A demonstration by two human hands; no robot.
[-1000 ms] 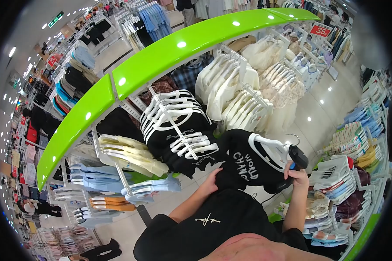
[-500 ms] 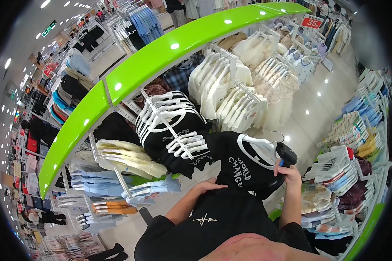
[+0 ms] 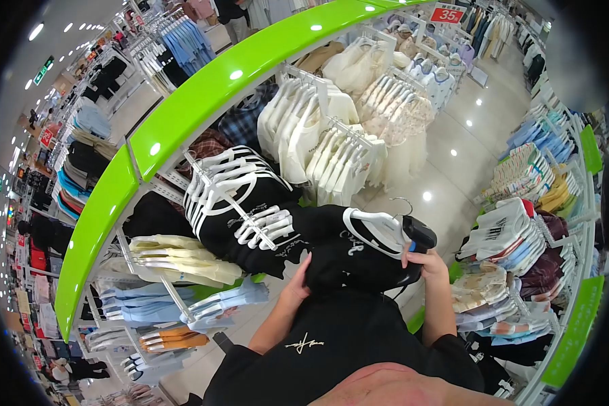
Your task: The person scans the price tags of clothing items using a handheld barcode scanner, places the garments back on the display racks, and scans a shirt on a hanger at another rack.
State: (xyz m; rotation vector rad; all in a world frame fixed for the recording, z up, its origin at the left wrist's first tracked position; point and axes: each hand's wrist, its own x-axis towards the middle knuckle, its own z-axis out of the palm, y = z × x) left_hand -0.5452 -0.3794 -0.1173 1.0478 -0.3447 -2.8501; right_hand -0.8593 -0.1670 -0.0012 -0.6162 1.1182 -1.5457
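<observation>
A black shirt (image 3: 338,252) with white lettering, partly folded out of sight, hangs on a white hanger (image 3: 379,229) in front of my chest. My left hand (image 3: 298,279) has its fingers closed on the shirt's edge. At the hanger's right end, my right hand (image 3: 423,262) is wrapped round a dark handheld device (image 3: 419,234), close against the hanger and collar. The hanger's metal hook points up, free of any rail. Just left of the shirt, more black shirts (image 3: 227,227) hang on white hangers from a rack arm.
A curved green-topped rack (image 3: 203,95) arches ahead, with cream tops (image 3: 304,128), yellow tops (image 3: 176,260) and blue garments (image 3: 142,302) on its arms. Another clothes rack (image 3: 592,298) stands on the right. Tiled floor (image 3: 446,159) runs between them.
The view has turned to the right, so the racks sit further left. The shirt's lettering, clear before, is now mostly folded away. My left hand has moved up along the shirt's edge.
</observation>
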